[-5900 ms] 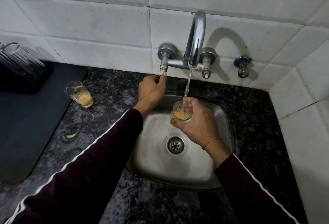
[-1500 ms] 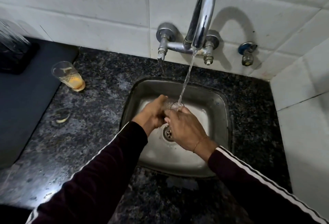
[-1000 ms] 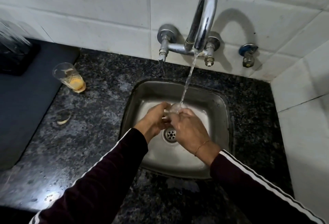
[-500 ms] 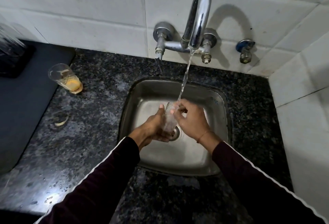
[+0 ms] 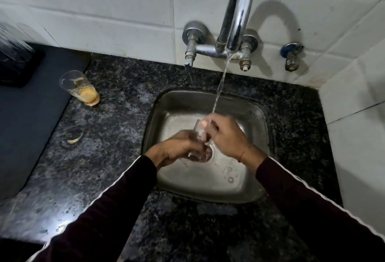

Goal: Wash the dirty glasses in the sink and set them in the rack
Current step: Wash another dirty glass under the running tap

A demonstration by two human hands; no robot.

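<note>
Over the steel sink I hold a clear glass, tilted, under the running water. My left hand grips its lower part from the left. My right hand is curled over its rim, fingers at the mouth. Water falls from the tap onto the rim. A second glass with orange residue stands upright on the counter to the left. At the far left edge a blurred clear glass sits on a black rack.
A dark mat covers the left counter. A small scrap lies on the black granite near it. A blue-handled valve sticks out of the tiled wall at the right. The right wall stands close to the sink.
The glass has tipped further over and dropped lower in the sink. My left hand has slid down to its base, my right stays at the rim. Orange residue is gone from it.
</note>
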